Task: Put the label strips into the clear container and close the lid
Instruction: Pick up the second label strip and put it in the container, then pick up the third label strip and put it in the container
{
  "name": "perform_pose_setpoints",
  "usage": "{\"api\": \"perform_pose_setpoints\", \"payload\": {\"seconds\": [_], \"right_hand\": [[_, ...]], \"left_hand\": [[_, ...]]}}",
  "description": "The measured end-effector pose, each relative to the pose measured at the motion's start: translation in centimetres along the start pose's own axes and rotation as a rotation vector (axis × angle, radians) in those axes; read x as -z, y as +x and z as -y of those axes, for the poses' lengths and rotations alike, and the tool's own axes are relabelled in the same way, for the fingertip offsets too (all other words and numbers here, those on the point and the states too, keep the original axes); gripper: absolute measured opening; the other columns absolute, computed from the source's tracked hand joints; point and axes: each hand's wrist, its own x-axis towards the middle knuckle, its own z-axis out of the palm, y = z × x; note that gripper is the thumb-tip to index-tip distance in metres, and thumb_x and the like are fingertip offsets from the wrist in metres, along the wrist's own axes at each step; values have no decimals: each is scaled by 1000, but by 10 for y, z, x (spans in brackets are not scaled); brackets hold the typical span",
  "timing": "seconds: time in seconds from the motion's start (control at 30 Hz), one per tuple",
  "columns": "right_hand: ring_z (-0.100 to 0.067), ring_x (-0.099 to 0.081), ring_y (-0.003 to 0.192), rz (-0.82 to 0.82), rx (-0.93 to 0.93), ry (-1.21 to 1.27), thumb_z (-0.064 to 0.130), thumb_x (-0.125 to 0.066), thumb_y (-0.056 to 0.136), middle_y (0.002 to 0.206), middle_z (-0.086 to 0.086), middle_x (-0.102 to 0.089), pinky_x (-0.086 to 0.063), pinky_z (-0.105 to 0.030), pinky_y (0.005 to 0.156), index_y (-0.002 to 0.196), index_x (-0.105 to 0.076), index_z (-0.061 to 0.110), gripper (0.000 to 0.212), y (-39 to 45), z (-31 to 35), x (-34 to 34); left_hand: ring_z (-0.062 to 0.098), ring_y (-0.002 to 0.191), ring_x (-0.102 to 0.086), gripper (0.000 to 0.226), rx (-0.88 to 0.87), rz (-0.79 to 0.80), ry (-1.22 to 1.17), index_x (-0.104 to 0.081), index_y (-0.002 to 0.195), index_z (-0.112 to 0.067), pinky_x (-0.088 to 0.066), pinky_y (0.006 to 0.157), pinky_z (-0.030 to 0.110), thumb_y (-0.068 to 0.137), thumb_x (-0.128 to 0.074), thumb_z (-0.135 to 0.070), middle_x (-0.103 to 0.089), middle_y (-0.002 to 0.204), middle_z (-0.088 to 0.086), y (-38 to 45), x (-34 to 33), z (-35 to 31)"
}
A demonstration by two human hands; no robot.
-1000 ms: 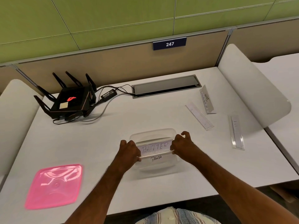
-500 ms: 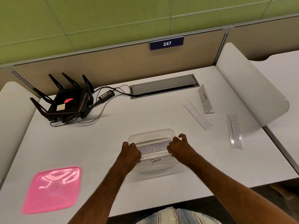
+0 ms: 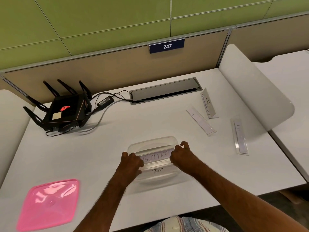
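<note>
Both hands, left hand [image 3: 132, 162] and right hand [image 3: 181, 156], pinch the BUTTER strip [image 3: 156, 158] ends over the clear container [image 3: 151, 144]; we lower it level, apparently onto another strip.

The blue sign [image 3: 166, 46] on the beige partition shows the number "247" in white. The label strip [image 3: 156, 158], which both hands hold by its ends over the clear container [image 3: 153, 141], has big outlined letters that read "BUTTER"; the last letter is partly covered by the right hand [image 3: 181, 155]. Below it, a second strip inside the container carries the handwritten word "PANDA" [image 3: 157, 170]. The tilted strip [image 3: 207, 103] near the cable slot has handwriting, but it is too small to read. The black router [image 3: 64, 111] shows a glowing red logo, no letters
</note>
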Motion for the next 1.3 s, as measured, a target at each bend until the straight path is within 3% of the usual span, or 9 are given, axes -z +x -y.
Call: {"api": "perform_pose_setpoints", "payload": {"seconds": [0.1,0.2,0.33,0.6,0.73,1.07,1.17,1.3], "right_hand": [[-18,-63,80,-76,-25,90,32,-89,62,77,9,-65,-43,-46,88,78,-67,28,27,-2,-1,3],[-13,-63,85,-211,-103,289,39,-79,75,88,12,-64,-29,-40,93,90,-65,33,21,-1,-6,8],[-4,-59,90,-296,-249,513,48,-54,94,90,17,-58,-24,-33,95,103,-58,38,15,-4,-21,18],[-5,-56,88,-283,-537,707,61,-31,100,84,14,-58,-30,-37,94,101,-58,36,37,-18,-75,19],[-7,-57,89,-275,-631,752,59,-34,100,82,14,-59,-31,-39,94,103,-59,34,36,-29,-102,6],[-15,-63,85,-247,-846,823,60,-32,99,76,12,-60,-34,-44,98,124,-52,24,48,-48,-157,-20],[-18,-66,88,-206,-866,810,69,-22,93,83,12,-61,-36,-47,96,129,-48,24,64,-51,-169,-35],[-22,-68,97,-170,-899,797,66,-24,96,101,4,-71,-35,-46,95,135,-44,25,59,-51,-179,-50]], "left_hand": [[11,79,-63,43,-13,-68,-59,-68,81,-31,-35,76,34,49,-96,-38,-65,79,-15,3,4,0],[10,82,-61,35,-28,-168,-92,-66,86,-34,-28,78,33,62,-91,-39,-64,85,-18,10,10,0],[5,91,-58,11,4,-353,-213,-66,92,-37,-29,82,34,82,-71,-39,-64,93,-22,30,23,-8],[-2,108,-52,30,59,-398,-615,-63,114,-37,-33,100,28,86,-74,-34,-57,113,-26,91,51,-47],[-3,113,-48,38,29,-344,-719,-59,124,-35,-41,100,25,88,-72,-33,-54,119,-27,124,60,-68],[10,134,-40,64,59,-59,-858,-38,145,-31,-42,109,42,89,-68,-41,-43,146,-12,222,67,-99],[13,137,-39,69,91,-2,-861,-35,148,-28,-40,111,43,89,-68,-42,-40,150,-7,250,67,-106],[18,141,-37,76,111,40,-826,-30,152,-24,-37,113,44,89,-68,-42,-35,155,-3,281,68,-118]]}}
